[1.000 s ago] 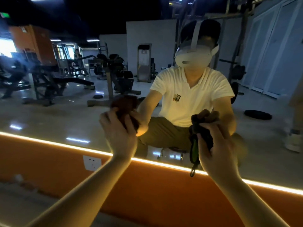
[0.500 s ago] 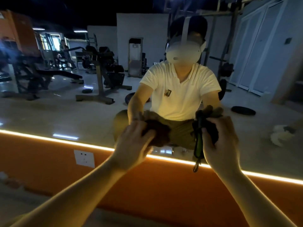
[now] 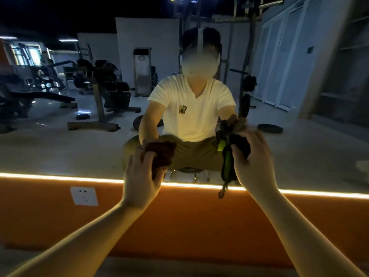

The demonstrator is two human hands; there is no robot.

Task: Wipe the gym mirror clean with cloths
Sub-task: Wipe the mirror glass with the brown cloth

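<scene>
The gym mirror (image 3: 60,148) fills the wall ahead and reflects me seated in a white shirt. My left hand (image 3: 142,176) grips a bunched brown cloth (image 3: 161,152) and presses it against the glass just above the mirror's lit lower edge. To the right, my right hand (image 3: 252,160) grips a dark cloth with a green strip (image 3: 229,156), also held at the glass. A short cord with a clip hangs from that cloth, down past the light strip.
A glowing light strip (image 3: 60,177) runs along the mirror's bottom edge above an orange wall panel (image 3: 189,220). A white wall socket (image 3: 84,195) sits left of my left arm. The mirror reflects gym machines and weight plates on a pale floor.
My left hand has slid its brown cloth down and to the right across the glass, close to the lower edge. My right hand has stayed nearly where it was.
</scene>
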